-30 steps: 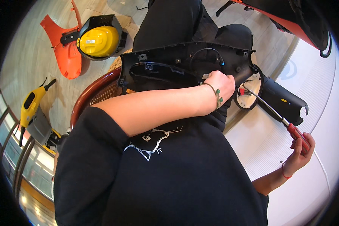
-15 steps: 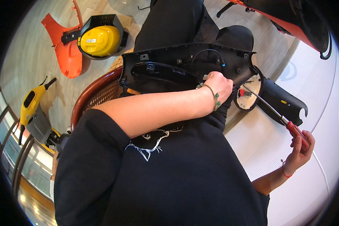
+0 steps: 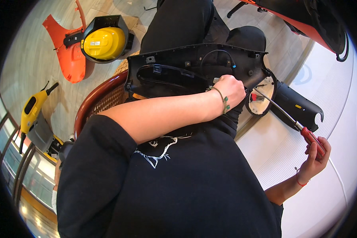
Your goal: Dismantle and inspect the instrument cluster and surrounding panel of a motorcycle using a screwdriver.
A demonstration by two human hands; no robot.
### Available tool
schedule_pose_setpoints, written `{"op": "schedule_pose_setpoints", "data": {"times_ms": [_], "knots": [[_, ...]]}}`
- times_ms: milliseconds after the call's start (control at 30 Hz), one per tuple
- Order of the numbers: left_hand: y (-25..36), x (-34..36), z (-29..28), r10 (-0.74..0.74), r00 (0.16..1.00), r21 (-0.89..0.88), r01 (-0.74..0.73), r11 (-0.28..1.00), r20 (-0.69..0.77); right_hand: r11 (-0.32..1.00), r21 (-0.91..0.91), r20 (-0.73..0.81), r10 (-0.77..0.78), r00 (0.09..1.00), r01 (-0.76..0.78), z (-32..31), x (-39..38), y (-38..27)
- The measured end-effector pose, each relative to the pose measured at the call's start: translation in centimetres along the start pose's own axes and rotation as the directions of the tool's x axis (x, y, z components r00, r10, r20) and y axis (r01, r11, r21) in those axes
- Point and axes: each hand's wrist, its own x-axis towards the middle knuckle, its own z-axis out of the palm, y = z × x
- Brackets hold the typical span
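A long black plastic panel (image 3: 178, 59) lies across my lap with its hollow side up, a thin cable with a blue end inside it. My left hand (image 3: 231, 92) is a fist over the panel's right near edge; its fingertips are hidden, so I cannot tell what they hold. My right hand (image 3: 316, 152) is out to the right, fingers wrapped round the red handle of a screwdriver (image 3: 279, 109). Its long metal shaft slants toward the panel's right end, with the tip close to my left fist.
Beside the panel sit a round cream-lined dish (image 3: 261, 104) with small parts and a black plastic cover (image 3: 299, 105), by a white table (image 3: 273, 158). A wicker chair (image 3: 101, 95) is under me. Orange panels (image 3: 73, 65), a yellow-and-black part (image 3: 105, 43) and a yellow scooter-like machine (image 3: 35, 111) stand left.
Both hands stay almost where they were. The screwdriver and the panel have barely shifted.
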Motion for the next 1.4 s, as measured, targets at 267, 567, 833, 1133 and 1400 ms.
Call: {"op": "schedule_pose_setpoints", "data": {"times_ms": [267,567,833,1133,1400], "knots": [[-0.1,0.0,-0.1,0.037,0.997,0.085,-0.042,0.996,0.062,0.999,0.037,-0.006,0.022,1.000,-0.022,0.4,0.2,-0.2],[-0.5,0.0,0.0,0.039,0.999,0.016,-0.039,0.999,-0.007,0.999,0.034,-0.019,0.025,1.000,-0.024,0.6,0.1,-0.8],[-1.2,0.1,-1.1,0.034,0.999,-0.118,-0.033,0.992,0.010,0.998,0.052,-0.108,0.035,0.994,-0.029,0.5,0.0,-0.5],[-1.6,-0.2,-0.9,-0.045,0.995,-0.089,0.053,0.995,0.094,0.995,0.077,-0.086,0.062,0.994,-0.056,1.0,0.3,-0.8],[-5.4,-0.4,-3.2,-0.085,0.989,-0.302,0.117,0.946,0.118,0.994,0.096,-0.085,0.060,0.995,-0.051,1.2,0.2,-1.1]]}}
